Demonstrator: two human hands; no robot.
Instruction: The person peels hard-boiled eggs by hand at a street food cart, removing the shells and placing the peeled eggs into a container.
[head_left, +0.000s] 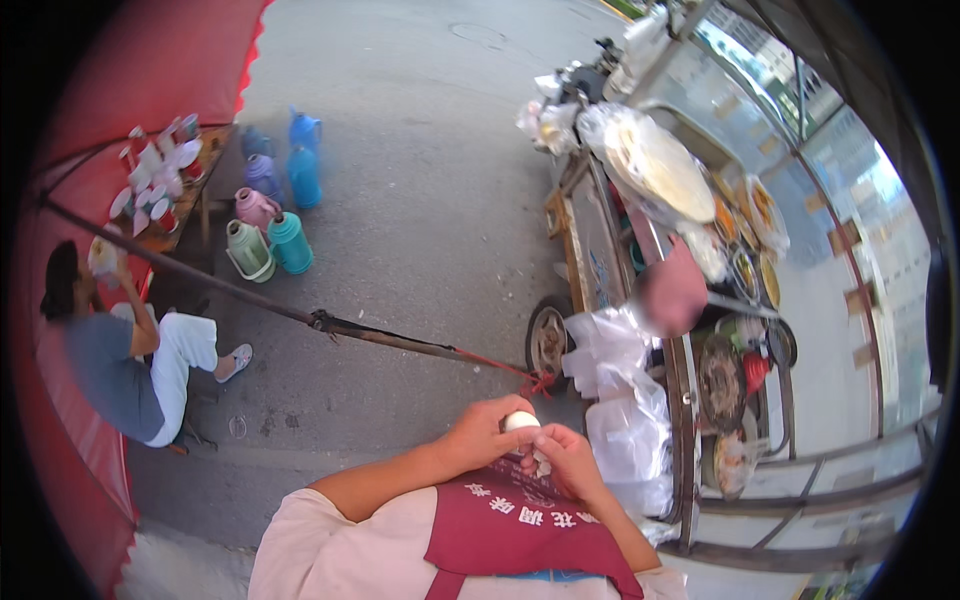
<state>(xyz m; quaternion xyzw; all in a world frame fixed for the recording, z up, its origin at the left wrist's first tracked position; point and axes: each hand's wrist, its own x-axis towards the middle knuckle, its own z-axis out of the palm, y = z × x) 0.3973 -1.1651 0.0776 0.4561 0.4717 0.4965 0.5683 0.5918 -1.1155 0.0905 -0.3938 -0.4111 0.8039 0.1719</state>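
In front of the dark red apron (517, 525), my left hand (480, 435) grips a white egg (520, 421), its smooth top showing between thumb and fingers. My right hand (571, 461) is close against it, thumb and fingers pinched together by the egg's near side. Small pale scraps that look like eggshell (541, 469) show under the right fingers. The fingers hide the egg's lower part. Clear plastic bags (626, 420) hang on the cart's side, just right of my hands.
A food cart (592, 232) with a wheel (549, 341) stands at right, carrying flatbreads (660, 169) and food dishes. A pole (247, 292) crosses from the red canopy (165, 60). Several thermos flasks (291, 244) stand near a cup-laden table (161, 241). A seated person (120, 367) is at left.
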